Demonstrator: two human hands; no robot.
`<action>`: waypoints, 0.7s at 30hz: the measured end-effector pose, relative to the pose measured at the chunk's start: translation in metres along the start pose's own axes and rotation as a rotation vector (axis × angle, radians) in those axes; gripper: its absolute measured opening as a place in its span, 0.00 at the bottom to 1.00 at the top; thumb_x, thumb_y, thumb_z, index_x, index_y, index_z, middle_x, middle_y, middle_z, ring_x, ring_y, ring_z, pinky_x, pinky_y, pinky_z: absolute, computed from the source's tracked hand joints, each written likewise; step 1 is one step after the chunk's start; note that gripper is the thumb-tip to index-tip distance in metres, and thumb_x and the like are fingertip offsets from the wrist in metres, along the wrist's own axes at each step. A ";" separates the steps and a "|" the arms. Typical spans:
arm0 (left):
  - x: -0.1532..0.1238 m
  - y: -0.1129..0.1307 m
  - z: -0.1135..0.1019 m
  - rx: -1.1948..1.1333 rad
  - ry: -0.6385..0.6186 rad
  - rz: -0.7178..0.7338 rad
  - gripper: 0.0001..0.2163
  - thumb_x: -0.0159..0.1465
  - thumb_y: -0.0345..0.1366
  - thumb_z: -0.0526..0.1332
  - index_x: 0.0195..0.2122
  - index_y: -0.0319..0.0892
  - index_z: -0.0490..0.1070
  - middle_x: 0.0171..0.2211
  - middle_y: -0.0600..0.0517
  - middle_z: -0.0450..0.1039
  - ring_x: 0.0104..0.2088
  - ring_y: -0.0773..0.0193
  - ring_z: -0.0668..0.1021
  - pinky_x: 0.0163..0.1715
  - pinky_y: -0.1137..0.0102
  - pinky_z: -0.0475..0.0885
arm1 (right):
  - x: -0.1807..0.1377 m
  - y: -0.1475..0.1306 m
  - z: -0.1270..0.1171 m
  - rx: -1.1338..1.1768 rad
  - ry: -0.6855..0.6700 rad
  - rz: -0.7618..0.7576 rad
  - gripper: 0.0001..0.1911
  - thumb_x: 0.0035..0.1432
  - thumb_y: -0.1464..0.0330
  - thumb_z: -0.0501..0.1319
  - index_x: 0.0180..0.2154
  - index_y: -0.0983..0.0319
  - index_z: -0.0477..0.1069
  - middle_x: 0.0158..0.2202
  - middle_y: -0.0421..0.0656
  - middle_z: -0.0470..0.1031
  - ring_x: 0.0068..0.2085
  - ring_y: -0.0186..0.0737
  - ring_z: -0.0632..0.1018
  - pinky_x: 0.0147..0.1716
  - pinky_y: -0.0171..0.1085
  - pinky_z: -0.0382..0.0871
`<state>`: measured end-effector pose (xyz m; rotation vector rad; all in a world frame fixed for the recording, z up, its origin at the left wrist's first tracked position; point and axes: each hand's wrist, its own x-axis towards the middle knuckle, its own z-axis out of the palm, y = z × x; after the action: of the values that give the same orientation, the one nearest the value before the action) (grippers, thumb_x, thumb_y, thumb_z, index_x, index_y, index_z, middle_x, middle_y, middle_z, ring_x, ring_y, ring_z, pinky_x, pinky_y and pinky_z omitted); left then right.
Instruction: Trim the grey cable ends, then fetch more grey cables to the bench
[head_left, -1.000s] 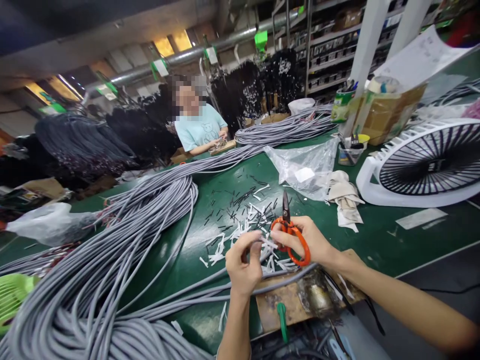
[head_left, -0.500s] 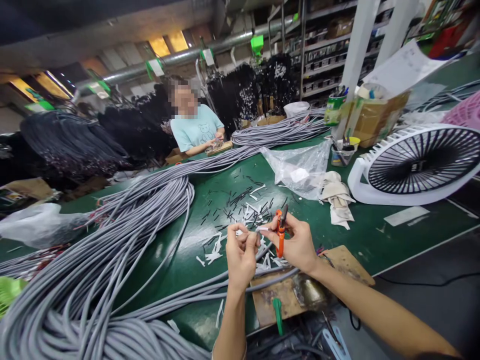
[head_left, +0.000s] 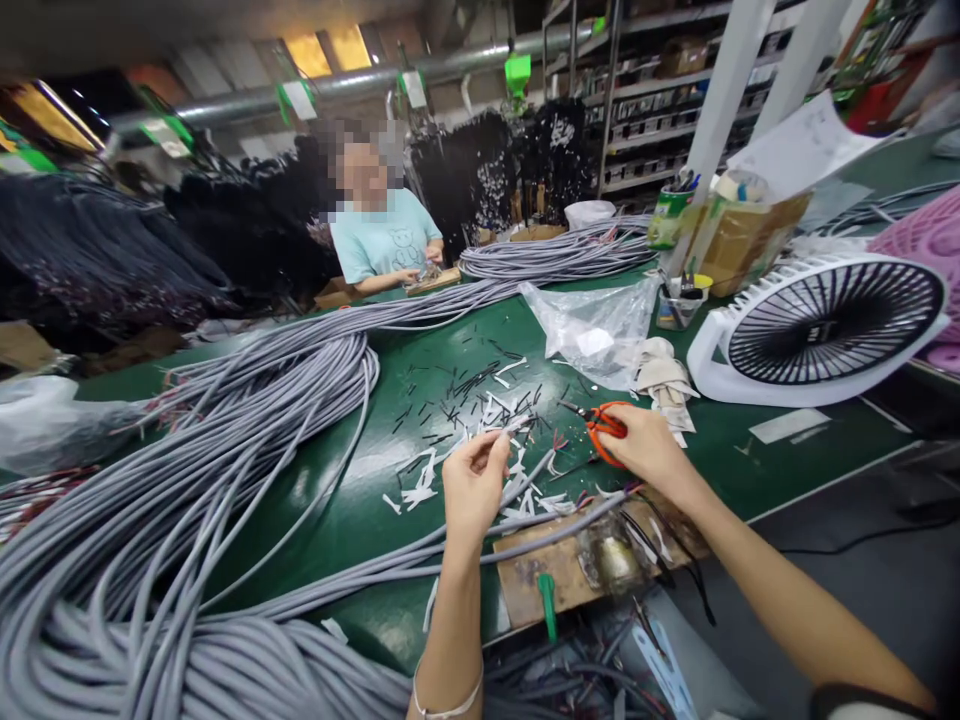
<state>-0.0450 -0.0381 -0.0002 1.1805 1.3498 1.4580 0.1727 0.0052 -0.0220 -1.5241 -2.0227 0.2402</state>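
The orange-handled scissors [head_left: 602,425] are seen right of centre in the frame, low over the green table [head_left: 750,470], with the dark blades pointing left. They are gripped by the right hand [head_left: 651,452], whose fingers are closed around the handle loops. Just left of them, a thin white strip [head_left: 504,430] is pinched between thumb and forefinger of the left hand [head_left: 471,482], the other fingers being curled in.

Below both hands, a grey cable [head_left: 525,535] is laid across a worn wooden board [head_left: 577,575] at the table edge. White scraps and black offcuts [head_left: 465,385] are scattered above the hands.

A clear plastic bag [head_left: 600,325] and a white fan [head_left: 825,325] are placed at the right. A thick bundle of grey cables [head_left: 225,470] fills the left. A co-worker in a light-blue shirt [head_left: 386,240] is seated at the upper centre.
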 end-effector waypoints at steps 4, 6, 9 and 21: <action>0.002 -0.002 -0.001 -0.058 -0.113 -0.047 0.15 0.49 0.40 0.65 0.34 0.34 0.74 0.19 0.54 0.69 0.18 0.74 0.67 0.18 0.78 0.62 | -0.006 0.026 -0.011 -0.372 -0.145 0.121 0.07 0.52 0.72 0.57 0.30 0.67 0.73 0.29 0.50 0.74 0.30 0.41 0.72 0.28 0.36 0.61; 0.002 -0.003 0.000 -0.067 -0.115 -0.036 0.15 0.48 0.39 0.66 0.34 0.34 0.75 0.19 0.54 0.69 0.18 0.74 0.66 0.18 0.77 0.62 | -0.010 0.020 -0.008 -0.373 -0.058 0.026 0.08 0.55 0.71 0.56 0.32 0.66 0.74 0.32 0.50 0.74 0.35 0.44 0.72 0.32 0.38 0.63; 0.002 -0.004 0.000 -0.040 -0.090 0.044 0.14 0.47 0.37 0.66 0.34 0.36 0.76 0.20 0.54 0.68 0.19 0.74 0.66 0.19 0.78 0.62 | -0.012 0.005 0.009 -0.116 -0.185 -0.250 0.05 0.54 0.69 0.59 0.31 0.61 0.74 0.33 0.45 0.73 0.38 0.41 0.70 0.38 0.37 0.63; -0.002 -0.002 0.002 0.015 0.004 0.091 0.13 0.49 0.37 0.66 0.34 0.36 0.77 0.21 0.53 0.68 0.18 0.74 0.66 0.17 0.78 0.63 | -0.001 -0.052 -0.001 0.130 0.078 -0.392 0.10 0.62 0.73 0.47 0.40 0.63 0.66 0.35 0.45 0.71 0.35 0.38 0.70 0.37 0.37 0.61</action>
<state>-0.0431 -0.0395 -0.0024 1.2639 1.3268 1.5173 0.1306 -0.0132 0.0028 -1.0166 -2.1463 0.1476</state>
